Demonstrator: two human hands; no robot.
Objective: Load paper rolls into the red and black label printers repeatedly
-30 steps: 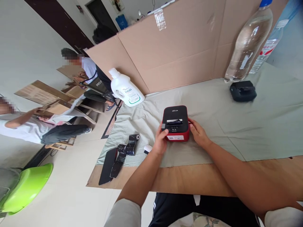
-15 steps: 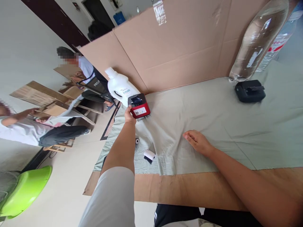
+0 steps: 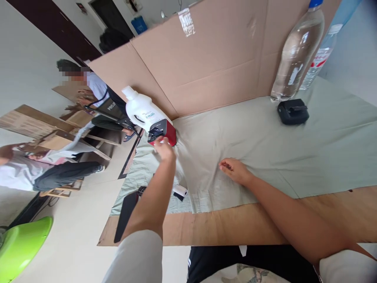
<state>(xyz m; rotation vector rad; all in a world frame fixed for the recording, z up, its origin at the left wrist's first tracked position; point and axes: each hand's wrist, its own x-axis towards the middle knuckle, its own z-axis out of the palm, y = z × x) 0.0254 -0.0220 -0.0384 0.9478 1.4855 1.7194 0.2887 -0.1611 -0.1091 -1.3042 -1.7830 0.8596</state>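
My left hand [image 3: 165, 148] is at the front face of a red and black box-shaped device, which looks like a small receipt printer [image 3: 170, 133]. Its fingers are slightly apart and blurred, touching or nearly touching that face and covering part of a white label. A white jug-shaped bottle [image 3: 143, 109] stands right behind the printer. On the cloth nearer to me lies a white paper roll [image 3: 181, 190] with a dark strip beside it. My right hand [image 3: 234, 169] rests on the cloth, fingers loosely curled together, with nothing visible in them.
Grey-green cloth [image 3: 250, 145] covers the wooden table, backed by a cardboard wall [image 3: 206, 67]. At the right are a black device [image 3: 293, 111], a large water bottle [image 3: 297, 55] and a smaller one [image 3: 319, 59]. A black flat object [image 3: 126, 216] lies front left. Two people sit beyond.
My left hand has moved from the printer's left side to its front. The printer has turned, showing more of its right side. My right hand stays on the cloth; the view has shifted.
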